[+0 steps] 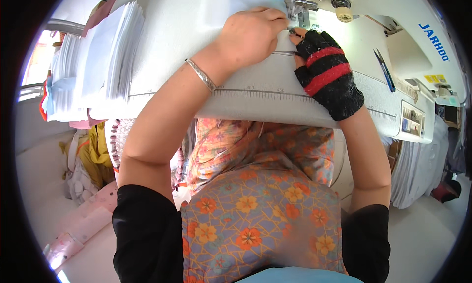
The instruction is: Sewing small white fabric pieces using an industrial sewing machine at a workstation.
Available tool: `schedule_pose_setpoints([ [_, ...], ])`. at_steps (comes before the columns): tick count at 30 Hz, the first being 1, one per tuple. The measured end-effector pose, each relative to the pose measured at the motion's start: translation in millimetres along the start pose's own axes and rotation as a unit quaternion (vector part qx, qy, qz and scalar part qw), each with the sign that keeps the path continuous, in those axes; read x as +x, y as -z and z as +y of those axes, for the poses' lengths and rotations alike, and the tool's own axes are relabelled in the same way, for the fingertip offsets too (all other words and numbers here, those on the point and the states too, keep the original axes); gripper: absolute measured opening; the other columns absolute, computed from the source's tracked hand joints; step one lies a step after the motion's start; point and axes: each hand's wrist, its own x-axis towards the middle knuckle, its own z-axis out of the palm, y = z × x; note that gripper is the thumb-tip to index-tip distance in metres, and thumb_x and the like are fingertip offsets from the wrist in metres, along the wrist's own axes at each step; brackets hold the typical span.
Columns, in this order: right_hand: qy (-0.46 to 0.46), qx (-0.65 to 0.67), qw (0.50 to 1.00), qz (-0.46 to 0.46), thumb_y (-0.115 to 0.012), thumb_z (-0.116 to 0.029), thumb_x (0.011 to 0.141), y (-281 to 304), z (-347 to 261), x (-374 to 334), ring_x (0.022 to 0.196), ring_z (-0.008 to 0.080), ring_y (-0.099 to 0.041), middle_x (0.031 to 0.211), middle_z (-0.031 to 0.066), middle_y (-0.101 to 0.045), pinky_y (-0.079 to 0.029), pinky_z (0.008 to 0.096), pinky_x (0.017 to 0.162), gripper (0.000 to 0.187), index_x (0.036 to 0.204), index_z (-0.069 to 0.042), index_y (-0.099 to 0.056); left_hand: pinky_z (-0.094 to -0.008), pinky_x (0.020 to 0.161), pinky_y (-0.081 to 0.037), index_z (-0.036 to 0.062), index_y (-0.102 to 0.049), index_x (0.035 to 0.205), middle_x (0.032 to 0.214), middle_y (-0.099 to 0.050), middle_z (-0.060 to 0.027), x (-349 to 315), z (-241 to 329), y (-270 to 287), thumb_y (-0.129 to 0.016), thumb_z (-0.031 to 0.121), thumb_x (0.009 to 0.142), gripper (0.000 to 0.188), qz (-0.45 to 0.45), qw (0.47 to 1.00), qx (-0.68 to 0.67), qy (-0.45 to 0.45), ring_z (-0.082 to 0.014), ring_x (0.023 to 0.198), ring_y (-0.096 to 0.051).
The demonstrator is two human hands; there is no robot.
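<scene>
My left hand, bare with a silver bracelet at the wrist, is closed, its fingers bent and pressed together just left of the presser foot of a sewing machine. A pale blue-white cloth lies by its knuckles. My right hand wears a black fingerless glove with red stripes. Its fingers are curled at the front of the presser foot, with the fingertips almost meeting those of the left. A thin dark pointed thing sticks out beside the right thumb; its kind is unclear, and my hands hide what lies between them.
A stack of folded white pieces stands at the table's left end. Small blue-handled snips lie right of my glove. A printed ruler runs along the front edge. White sheets hang at the right.
</scene>
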Motion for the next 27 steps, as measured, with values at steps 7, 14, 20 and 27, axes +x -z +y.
schedule_pose_setpoints([
  [7, -0.004, 0.026, 1.0, 0.013, -0.061, -0.008, 0.084, 0, 0, -2, 0.115, 0.0342, -0.057, 0.127, 0.0144, -0.061, -0.044, 0.0451, 0.103, 0.039, 0.122, -0.005, -0.061, -0.0368, 0.084, -0.056, 0.0107, -0.07, 0.108, 0.112, -0.067, -0.0001, 5, -5, -4, -0.061, 0.008, 0.078, 0.031, 0.02, 1.0, -0.011, -0.01, -0.0229, 0.103, -0.064],
  [14, 0.011, 0.029, 0.998, 0.059, -0.062, -0.004, 0.082, -5, 0, -4, 0.11, 0.0358, -0.058, 0.122, 0.015, -0.062, -0.046, 0.0448, 0.099, 0.038, 0.12, -0.004, -0.061, -0.0372, 0.083, -0.056, 0.0109, -0.07, 0.107, 0.11, -0.067, 0.0002, 5, -3, -2, -0.061, 0.007, 0.077, 0.031, 0.015, 1.0, -0.016, -0.009, -0.023, 0.1, -0.065],
  [20, 0.014, 0.023, 0.998, 0.049, -0.063, -0.004, 0.081, -6, 1, -3, 0.11, 0.0359, -0.058, 0.123, 0.0149, -0.062, -0.046, 0.0444, 0.099, 0.039, 0.12, -0.003, -0.061, -0.039, 0.081, -0.056, 0.0101, -0.07, 0.106, 0.108, -0.067, -0.0009, 8, -3, 3, -0.06, 0.008, 0.078, 0.029, 0.008, 1.0, -0.022, 0.0, -0.0249, 0.098, -0.065],
  [27, -0.013, 0.039, 0.997, 0.059, -0.061, -0.004, 0.082, -8, 11, -5, 0.11, 0.0347, -0.059, 0.125, 0.0147, -0.062, -0.048, 0.0428, 0.097, 0.036, 0.118, -0.004, -0.064, -0.038, 0.084, -0.054, 0.0099, -0.066, 0.111, 0.117, -0.065, -0.0045, 26, 6, 34, -0.059, 0.012, 0.086, 0.026, -0.177, 0.981, 0.071, 0.014, -0.0277, 0.1, -0.065],
])
